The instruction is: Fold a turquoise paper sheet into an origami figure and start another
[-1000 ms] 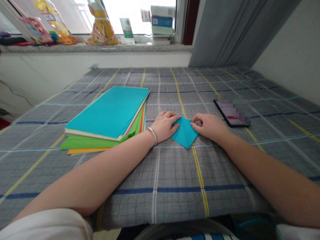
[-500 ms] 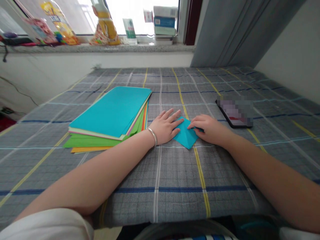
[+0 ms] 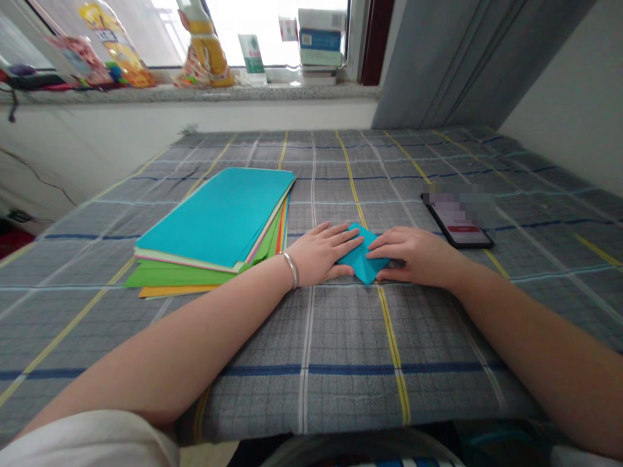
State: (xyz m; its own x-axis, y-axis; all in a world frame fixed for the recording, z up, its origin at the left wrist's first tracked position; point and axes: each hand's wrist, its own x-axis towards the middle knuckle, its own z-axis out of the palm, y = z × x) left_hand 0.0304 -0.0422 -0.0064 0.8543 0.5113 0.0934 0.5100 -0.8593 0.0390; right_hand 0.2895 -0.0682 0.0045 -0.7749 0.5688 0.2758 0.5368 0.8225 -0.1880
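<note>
A small folded piece of blue paper (image 3: pixel 363 263) lies on the checked cloth between my hands, one corner pointing toward me. My left hand (image 3: pixel 324 253), with a silver bangle at the wrist, rests flat; its outstretched fingertips touch the paper's left side, partly covering it. From the right, my right hand (image 3: pixel 406 256) reaches over the paper's right part. Its fingers lie on the paper and the thumb is spread away, near the lower right edge. The right corner is hidden under that hand.
To the left lies a stack of coloured paper sheets (image 3: pixel 214 217), blue on top. A phone (image 3: pixel 457 224) sits at the right. Bottles, bags and boxes stand on the windowsill (image 3: pixel 272 93) beyond the table.
My right hand has opened wider, its thumb moving down along the paper's edge. My left hand has flattened and shifted slightly over the paper, which has moved a little away from me.
</note>
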